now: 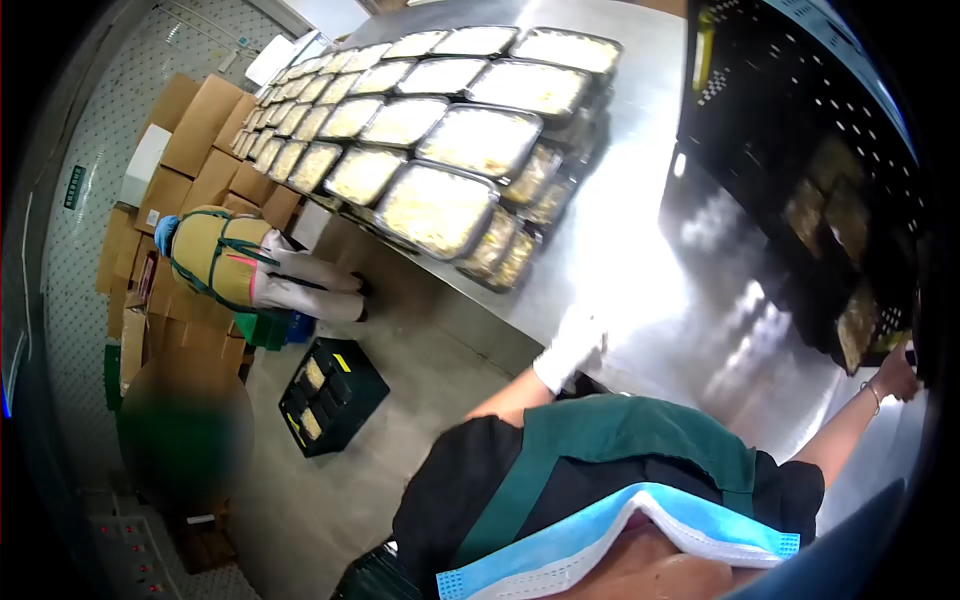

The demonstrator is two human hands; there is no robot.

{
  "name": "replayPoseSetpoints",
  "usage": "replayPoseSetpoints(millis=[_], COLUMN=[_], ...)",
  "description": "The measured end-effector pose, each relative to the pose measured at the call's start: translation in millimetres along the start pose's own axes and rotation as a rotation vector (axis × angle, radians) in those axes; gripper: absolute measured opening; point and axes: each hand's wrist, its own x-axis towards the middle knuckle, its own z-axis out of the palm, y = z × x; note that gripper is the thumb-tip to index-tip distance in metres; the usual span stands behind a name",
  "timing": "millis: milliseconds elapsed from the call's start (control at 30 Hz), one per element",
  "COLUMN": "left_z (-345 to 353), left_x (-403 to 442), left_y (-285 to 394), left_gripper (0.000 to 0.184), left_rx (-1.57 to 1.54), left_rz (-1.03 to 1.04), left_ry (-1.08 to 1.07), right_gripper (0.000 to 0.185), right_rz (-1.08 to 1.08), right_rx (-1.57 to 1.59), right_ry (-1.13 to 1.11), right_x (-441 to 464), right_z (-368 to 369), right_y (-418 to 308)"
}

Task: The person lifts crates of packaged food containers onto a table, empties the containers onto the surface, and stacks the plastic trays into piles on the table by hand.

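My left hand [577, 347], in a white glove, is over the steel table [640, 130] near its front edge. Glare washes out its fingers, so I cannot make out whether they are open or closed. At the far right, my bare right hand [893, 374] is closed at the near rim of a black plastic crate [740, 130], with a bracelet at its wrist. Several clear packets [848, 225] lie inside that crate. Stacked black trays [440, 208] filled with pale yellowish food stand in rows along the table, left of the crate.
A black crate with yellow labels [350, 400] sits on the floor at left, with trays inside. Another person [225, 255] in a blue cap bends beside stacked cardboard boxes [200, 125]. A blurred green and brown shape [185, 435] is at lower left.
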Motion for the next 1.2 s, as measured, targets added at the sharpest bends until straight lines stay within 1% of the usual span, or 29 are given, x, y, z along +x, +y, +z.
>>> replayPoseSetpoints(millis=[67, 100, 133, 200, 233, 267, 333, 367, 400, 433, 467, 500, 533, 600, 667, 700, 733, 800, 867, 900, 933, 967, 1000, 1033, 1067, 1100, 1133, 1167, 1200], left_z=[39, 61, 82, 125, 149, 170, 192, 192, 191, 186, 181, 182, 183, 185, 210, 222, 234, 265, 290, 300, 302, 316, 318, 318, 327, 336, 338, 337, 334], left_x=[18, 23, 36, 58, 62, 66, 68, 78, 94, 92, 105, 107, 109, 156, 160, 159, 162, 179, 175, 198, 217, 202, 222, 229, 223, 218, 224, 230, 242], left_y=[8, 29, 32, 48, 60, 72, 93, 88, 78, 85, 78, 86, 92, 83, 115, 125, 134, 139, 159, 157, 158, 176, 174, 176, 186, 187, 173, 155, 120], left_gripper=[0.013, 0.016, 0.018, 0.019, 0.017, 0.013, 0.011, 0.015, 0.019, 0.025, 0.031, 0.037, 0.043, 0.061, 0.068, 0.066, 0.063, 0.056, 0.053, 0.055, 0.057, 0.051, 0.046, 0.042, 0.041, 0.043, 0.045, 0.049, 0.050], left_rx=[-0.435, -0.415, -0.300, -0.141, -0.098, -0.087, 0.012, 0.219, 0.430, 0.313, 0.361, 0.304, 0.246, 0.916, 0.545, 0.293, 0.051, -0.075, 0.013, 0.107, 0.211, 0.339, 0.504, 0.479, 0.386, 0.254, 0.125, 0.148, 0.259], left_rz=[-0.168, -0.265, -0.137, 0.077, 0.160, 0.091, 0.132, 0.322, 0.509, 0.399, 0.431, 0.419, 0.403, 0.799, 0.560, 0.509, 0.441, 0.823, 0.698, 0.672, 0.700, 0.645, 0.797, 0.678, 0.472, 0.585, 0.686, 0.749, 0.730], left_ry=[0.037, 0.103, 0.089, 0.070, 0.048, 0.091, 0.212, 0.355, 0.500, 0.444, 0.465, 0.522, 0.562, 1.007, 0.806, 0.603, 0.395, 0.512, 0.479, 0.574, 0.485, 0.457, 0.469, 0.310, 0.319, 0.261, 0.204, 0.087, 0.184], right_gripper=[0.039, 0.044, 0.049, 0.030, 0.026, 0.025, 0.024, 0.023, 0.024, 0.026, 0.030, 0.031, 0.031, 0.029, 0.031, 0.035, 0.035, 0.036, 0.034, 0.033, 0.033, 0.030, 0.028, 0.024, 0.026, 0.033, 0.046, 0.055, 0.064], right_rz=[0.005, 0.009, 0.006, 0.120, 0.058, -0.006, -0.053, -0.036, 0.128, 0.304, 0.256, 0.328, 0.376, 0.421, 0.463, 0.516, 0.496, 0.502, 0.462, 0.518, 0.518, 0.349, 0.406, 0.425, 0.459, 0.406, 0.421, 0.390, 0.355], right_rx=[-0.170, -0.149, -0.093, 0.087, 0.115, 0.140, 0.395, 0.196, 0.388, 0.573, 0.628, 0.509, 0.554, 0.653, 0.853, 0.835, 0.802, 0.780, 0.831, 0.724, 0.651, 0.683, 0.594, 0.444, 0.589, 0.405, 0.278, 0.149, 0.027], right_ry=[-0.144, -0.225, -0.268, -0.349, -0.286, -0.223, -0.144, -0.085, -0.138, -0.159, -0.081, -0.056, -0.116, -0.065, -0.033, 0.012, 0.041, 0.160, 0.242, 0.226, 0.282, 0.316, 0.263, 0.217, 0.259, 0.228, 0.091, 0.045, 0.005], right_x=[29, 40, 46, 52, 49, 46, 41, 36, 29, 22, 14, 11, -1, -10, -25, -29, -36, -31, -22, 0, 26, 40, 49, 59, 68, 70, 63, 38, 12], right_z=[16, 26, 34, 30, 25, 19, 8, -3, -20, -35, -58, -95, -102, -139, -163, -178, -186, -179, -141, -129, -117, -97, -87, -89, -94, -93, -100, -106, -115], right_y=[112, 146, 165, 162, 161, 158, 152, 151, 152, 156, 154, 123, 167, 170, 209, 214, 230, 241, 278, 268, 249, 268, 284, 270, 247, 258, 267, 270, 264])
